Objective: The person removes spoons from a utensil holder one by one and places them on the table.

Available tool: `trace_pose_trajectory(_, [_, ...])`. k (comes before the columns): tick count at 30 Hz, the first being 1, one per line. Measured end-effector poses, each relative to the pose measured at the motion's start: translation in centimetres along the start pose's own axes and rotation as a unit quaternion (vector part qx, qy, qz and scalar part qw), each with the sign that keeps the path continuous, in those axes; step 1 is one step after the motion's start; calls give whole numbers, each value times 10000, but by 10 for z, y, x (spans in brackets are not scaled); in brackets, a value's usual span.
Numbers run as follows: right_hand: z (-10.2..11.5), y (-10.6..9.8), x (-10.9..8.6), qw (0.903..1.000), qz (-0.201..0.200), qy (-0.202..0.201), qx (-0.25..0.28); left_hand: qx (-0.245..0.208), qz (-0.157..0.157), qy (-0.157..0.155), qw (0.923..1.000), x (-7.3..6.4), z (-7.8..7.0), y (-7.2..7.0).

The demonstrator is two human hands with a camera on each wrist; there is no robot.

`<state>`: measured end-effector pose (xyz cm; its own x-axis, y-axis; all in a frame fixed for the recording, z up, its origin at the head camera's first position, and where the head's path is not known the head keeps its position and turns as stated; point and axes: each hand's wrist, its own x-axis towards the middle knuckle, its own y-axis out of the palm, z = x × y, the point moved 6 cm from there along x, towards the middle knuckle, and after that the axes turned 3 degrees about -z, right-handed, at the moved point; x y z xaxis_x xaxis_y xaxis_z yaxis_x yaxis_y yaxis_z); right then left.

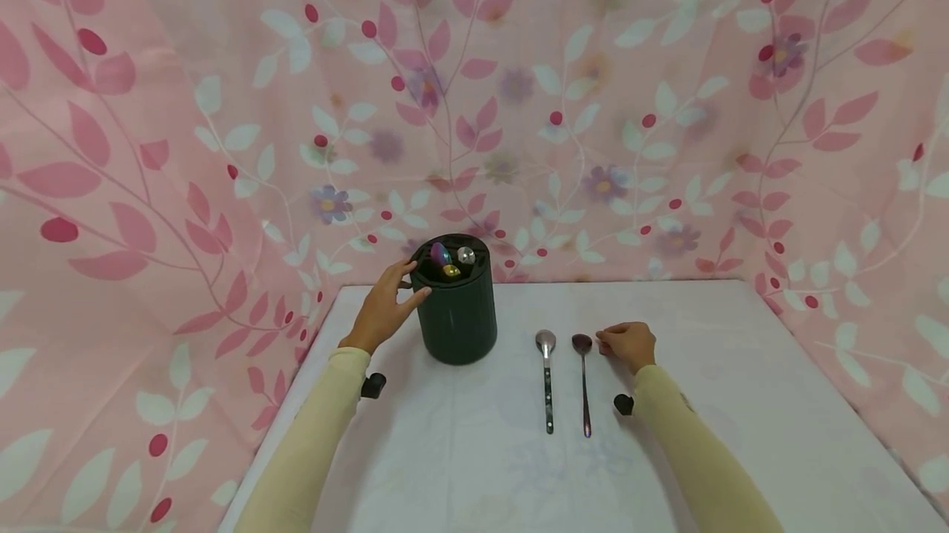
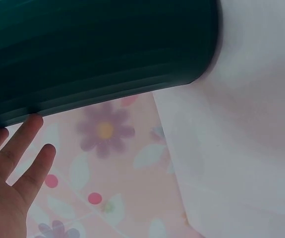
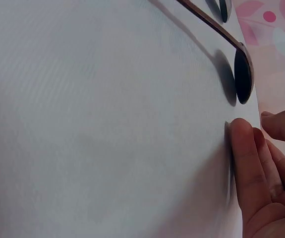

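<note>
A dark green cylindrical utensil holder [image 1: 457, 323] stands upright on the left half of the table. Several utensil ends show in its top, among them a purple-blue one [image 1: 441, 254], a silver one [image 1: 465, 255] and a gold one [image 1: 451, 271]. My left hand [image 1: 381, 306] touches the holder's left side near the rim, fingers spread; its fingertips meet the green wall [image 2: 97, 54]. On the cloth lie a silver spoon with a dark riveted handle [image 1: 548, 385] and a slim dark, coppery spoon [image 1: 585, 385]. Just right of the coppery spoon's bowl [image 3: 243, 74], my right hand [image 1: 628, 343] rests low by the cloth, holding nothing.
A white cloth [image 1: 489, 451] covers the table. Pink floral fabric [image 1: 519, 105] hangs behind it and along both sides. A dark wrist camera [image 1: 374, 385] sits at the left wrist, and another [image 1: 624, 404] at the right.
</note>
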<state>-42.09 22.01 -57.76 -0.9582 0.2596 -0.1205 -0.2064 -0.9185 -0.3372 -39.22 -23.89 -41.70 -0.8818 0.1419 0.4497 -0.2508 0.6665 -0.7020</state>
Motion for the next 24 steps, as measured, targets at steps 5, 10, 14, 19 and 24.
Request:
trace_pose_trajectory(5, [0, -7, -2, 9998, -148, -8, -116, 18, 19, 58, 10000, 0, -1, 0])
trace_pose_trajectory(10, [7, -7, -3, 9990, -228, -176, -355, 86, -1, 47, 10000, 1, 0, 0])
trace_pose_trajectory(14, [13, -6, -2, 9993, -171, -331, -85, 143, 12, 29, 9999, 2, 0, -1])
trace_pose_trajectory(19, [23, -5, -3, 9984, -103, -467, 298, 125, 66, -47, 9999, 1, 1, 0])
trace_pose_trajectory(24, [48, 1, -6, 9950, 15, -740, 674, 112, 51, -78, 9999, 0, 1, 0])
